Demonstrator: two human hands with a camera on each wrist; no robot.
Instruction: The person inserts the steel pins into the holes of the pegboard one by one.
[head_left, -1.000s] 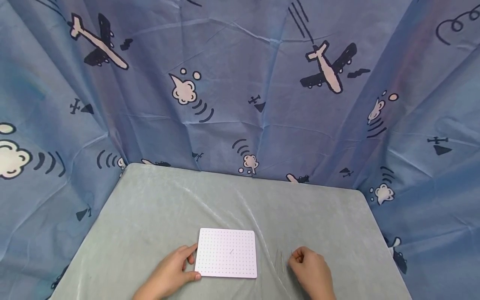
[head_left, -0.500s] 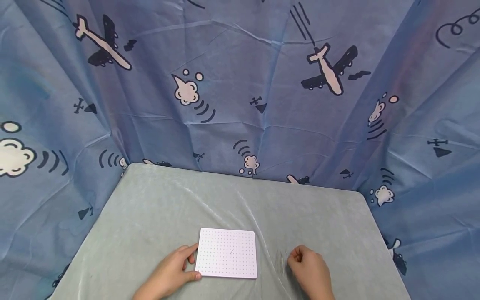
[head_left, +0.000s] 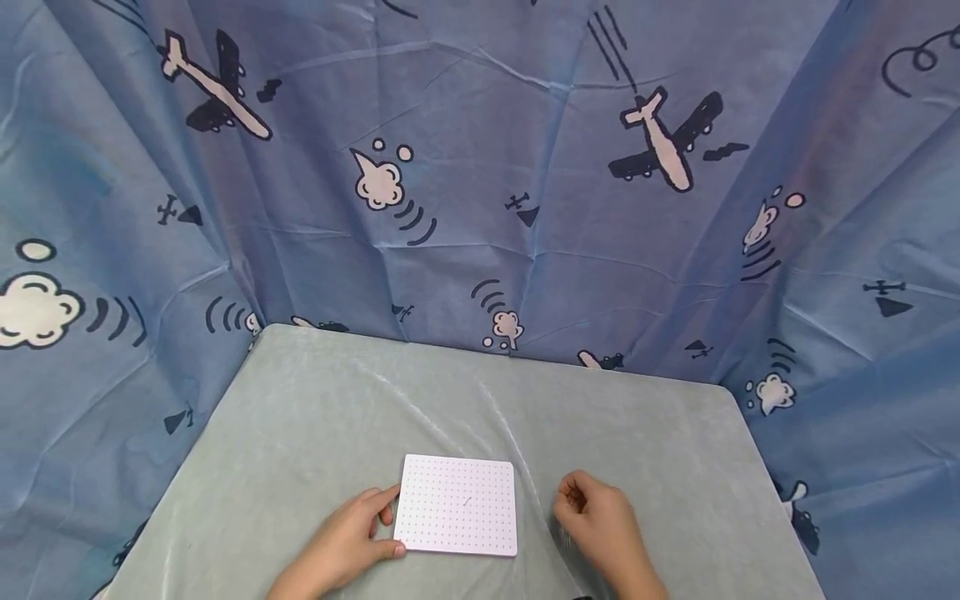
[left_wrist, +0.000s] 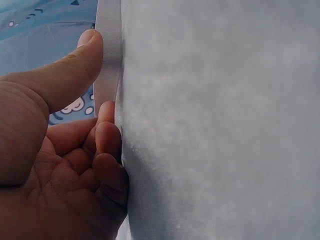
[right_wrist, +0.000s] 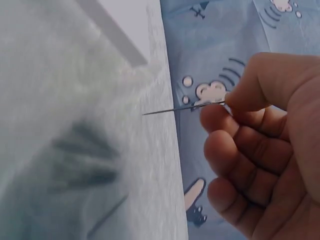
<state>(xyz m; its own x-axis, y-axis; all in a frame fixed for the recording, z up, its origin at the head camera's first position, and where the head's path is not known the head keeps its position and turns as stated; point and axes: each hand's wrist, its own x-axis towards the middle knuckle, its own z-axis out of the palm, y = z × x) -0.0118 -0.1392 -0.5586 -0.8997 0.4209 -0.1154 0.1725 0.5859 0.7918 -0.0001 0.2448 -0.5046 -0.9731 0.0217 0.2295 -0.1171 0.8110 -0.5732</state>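
Note:
In the head view, a white board (head_left: 456,506) with a grid of small dots lies flat on the cloth, a short thin line at its middle. My left hand (head_left: 347,533) holds its left side, thumb at the near corner and index finger at the edge. The left wrist view shows the thumb against the board's side (left_wrist: 108,70) and other fingers curled by the cloth. Right of the board, my right hand (head_left: 603,525) pinches a thin metal needle (right_wrist: 175,109) between thumb and index finger, its point towards the board's side. Several thin needles (head_left: 566,540) lie partly hidden below that hand.
A pale grey-green cloth covers the table (head_left: 337,408). Behind and at both sides hangs a blue curtain (head_left: 450,167) printed with planes and clouds. A small dark object (head_left: 582,597) shows at the bottom edge of the head view.
My right hand has lifted and shifted left towards the board with the needle, now covering much of the loose needles. My left hand and the board keep their places; the view has shifted slightly.

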